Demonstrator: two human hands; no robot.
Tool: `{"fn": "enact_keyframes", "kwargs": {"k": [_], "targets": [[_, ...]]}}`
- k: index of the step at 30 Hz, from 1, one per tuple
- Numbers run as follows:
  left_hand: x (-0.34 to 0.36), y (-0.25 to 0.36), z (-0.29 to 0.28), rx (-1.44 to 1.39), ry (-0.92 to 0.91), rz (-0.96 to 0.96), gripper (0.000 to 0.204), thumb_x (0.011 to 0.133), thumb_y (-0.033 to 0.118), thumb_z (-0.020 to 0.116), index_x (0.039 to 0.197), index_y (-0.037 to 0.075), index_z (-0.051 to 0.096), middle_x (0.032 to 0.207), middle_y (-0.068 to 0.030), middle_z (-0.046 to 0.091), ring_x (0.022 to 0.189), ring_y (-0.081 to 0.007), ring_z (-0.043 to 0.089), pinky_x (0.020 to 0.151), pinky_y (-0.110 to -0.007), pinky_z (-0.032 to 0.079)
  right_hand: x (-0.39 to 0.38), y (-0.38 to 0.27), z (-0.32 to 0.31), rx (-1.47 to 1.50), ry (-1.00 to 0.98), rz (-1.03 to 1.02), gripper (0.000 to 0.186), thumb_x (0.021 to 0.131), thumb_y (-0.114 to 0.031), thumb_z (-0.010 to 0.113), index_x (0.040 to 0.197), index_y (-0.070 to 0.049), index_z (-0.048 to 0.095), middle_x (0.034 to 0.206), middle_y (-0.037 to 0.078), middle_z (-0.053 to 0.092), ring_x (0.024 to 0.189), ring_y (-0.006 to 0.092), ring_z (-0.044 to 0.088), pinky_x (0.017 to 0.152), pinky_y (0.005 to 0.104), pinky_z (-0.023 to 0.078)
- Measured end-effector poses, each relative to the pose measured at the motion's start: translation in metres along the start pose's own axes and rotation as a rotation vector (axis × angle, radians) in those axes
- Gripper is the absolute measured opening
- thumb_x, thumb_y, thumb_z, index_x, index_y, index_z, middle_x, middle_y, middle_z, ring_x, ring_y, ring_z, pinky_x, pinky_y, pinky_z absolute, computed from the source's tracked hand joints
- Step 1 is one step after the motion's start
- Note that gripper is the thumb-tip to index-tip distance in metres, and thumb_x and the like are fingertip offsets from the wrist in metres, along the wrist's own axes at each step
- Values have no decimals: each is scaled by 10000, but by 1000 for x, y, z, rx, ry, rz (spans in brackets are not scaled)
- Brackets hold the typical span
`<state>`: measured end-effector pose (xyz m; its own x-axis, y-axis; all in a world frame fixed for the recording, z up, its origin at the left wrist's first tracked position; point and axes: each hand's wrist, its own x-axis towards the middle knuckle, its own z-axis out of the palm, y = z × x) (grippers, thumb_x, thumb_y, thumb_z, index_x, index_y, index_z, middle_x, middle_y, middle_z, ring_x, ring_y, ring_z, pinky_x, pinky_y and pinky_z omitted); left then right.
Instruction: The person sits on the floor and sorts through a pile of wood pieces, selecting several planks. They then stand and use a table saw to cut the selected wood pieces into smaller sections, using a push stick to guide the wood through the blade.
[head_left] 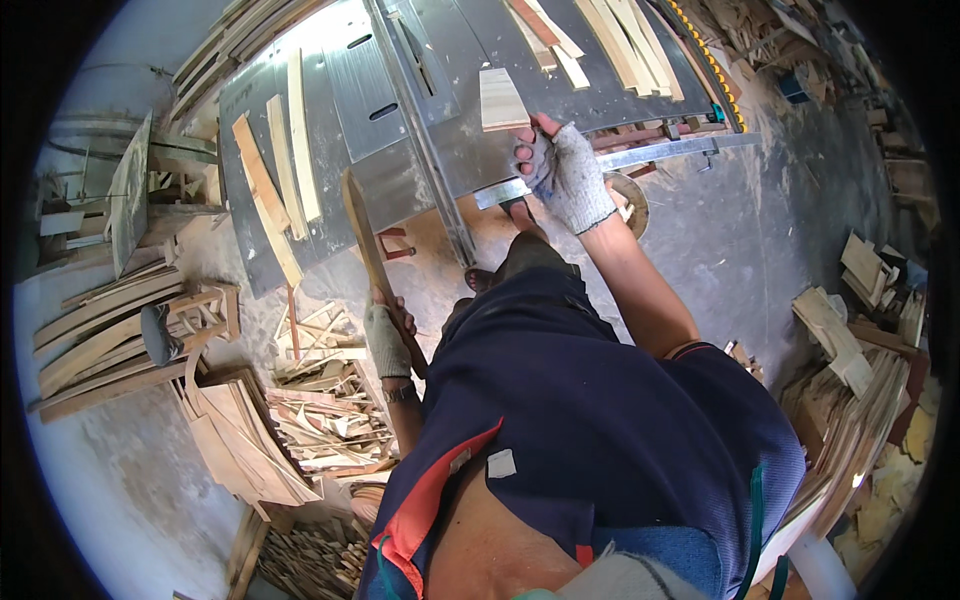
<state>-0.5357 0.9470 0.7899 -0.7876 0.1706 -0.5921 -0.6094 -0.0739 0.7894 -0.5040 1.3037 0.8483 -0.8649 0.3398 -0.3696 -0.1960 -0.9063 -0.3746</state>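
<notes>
In the head view, the upper border cuts off the far edge of the grey metal counter, and glare washes out part of it. The left hand, in a fingerless glove, grasps a brown wooden stick just off the near edge; its fingers hide part of the stick. The gloved right hand has bent fingers at the near right corner of a pale wooden block, which is close to the near edge; whether it grips or only touches, I cannot tell. Pale strips lie toward the left edge. Below, wood scraps are heaped on the concrete floor.
</notes>
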Motion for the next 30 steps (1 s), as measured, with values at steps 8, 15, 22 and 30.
{"fn": "enact_keyframes", "kwargs": {"k": [8, 15, 22, 30], "targets": [[9, 3, 2, -44, -2, 1, 333, 1041, 422, 514, 1054, 92, 481, 776, -37, 548, 483, -120, 483, 427, -252, 400, 4, -5, 9, -43, 17, -39, 228, 1027, -254, 549, 1163, -71, 554, 961, 112, 718, 708, 198, 642, 572, 286, 513], [9, -1, -1, -36, -13, 17, 313, 1047, 410, 505, 1036, 99, 475, 790, -44, 556, 477, -126, 480, 424, -256, 401, 4, -6, 9, -59, -7, -48, 244, 1004, -287, 589, 1113, -71, 560, 977, 106, 710, 719, 192, 664, 575, 285, 520], [15, -6, -7, -39, 17, 2, 309, 1046, 412, 507, 1059, 103, 487, 788, -30, 553, 482, -119, 489, 423, -254, 407, 8, 10, 12, -531, 319, -46, 170, 973, -218, 596, 1025, -58, 566, 759, -2, 588, 569, 151, 607, 477, 298, 502], [4, -5, 4, -7, 74, -51, 328, 1045, 395, 516, 1171, 93, 539, 761, -1, 542, 460, -96, 466, 395, -234, 380, -29, 82, -132, -1069, -129, -79, 530, 962, -57, 577, 1473, -33, 439, 942, -42, 549, 799, 71, 476, 763, 239, 448]]}}
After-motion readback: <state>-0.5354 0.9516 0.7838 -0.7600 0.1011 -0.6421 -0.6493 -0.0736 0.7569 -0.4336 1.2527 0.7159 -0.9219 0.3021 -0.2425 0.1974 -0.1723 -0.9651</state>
